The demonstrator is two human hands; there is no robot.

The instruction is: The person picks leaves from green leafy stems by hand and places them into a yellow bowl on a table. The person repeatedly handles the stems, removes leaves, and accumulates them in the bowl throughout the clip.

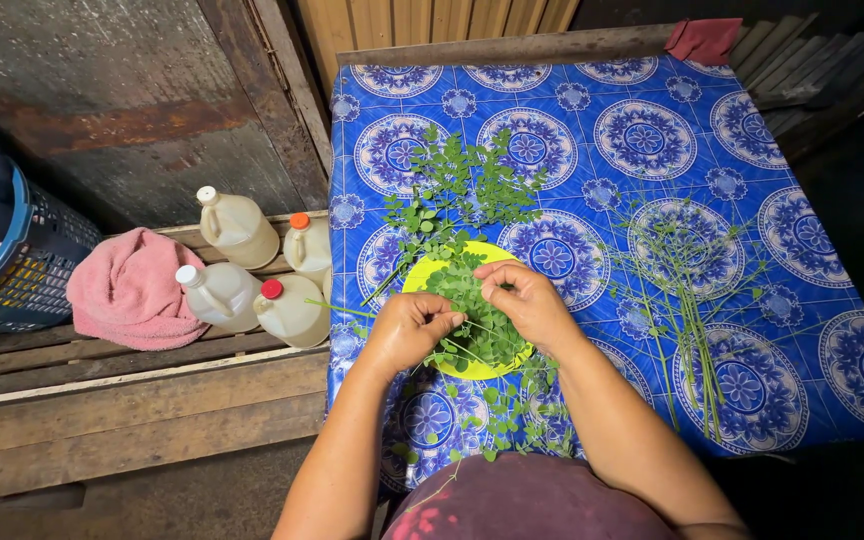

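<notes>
A yellow plate [418, 277] heaped with small green leaves [482, 325] sits on a table under a blue patterned cloth [642, 140]. My left hand [410, 330] and my right hand [527, 300] meet over the plate, both pinching a thin leafy sprig [464, 350]. A pile of leafy sprigs [462, 190] lies just beyond the plate. To the right lies a spread of bare stripped stems [687, 320]. A few loose leaves sit on the cloth near the front edge.
Left of the table, a wooden bench holds several plastic jugs [252, 275] and a pink towel [132, 290]. A blue laundry basket [22, 250] stands at the far left. A red cloth [702, 40] lies at the table's far corner.
</notes>
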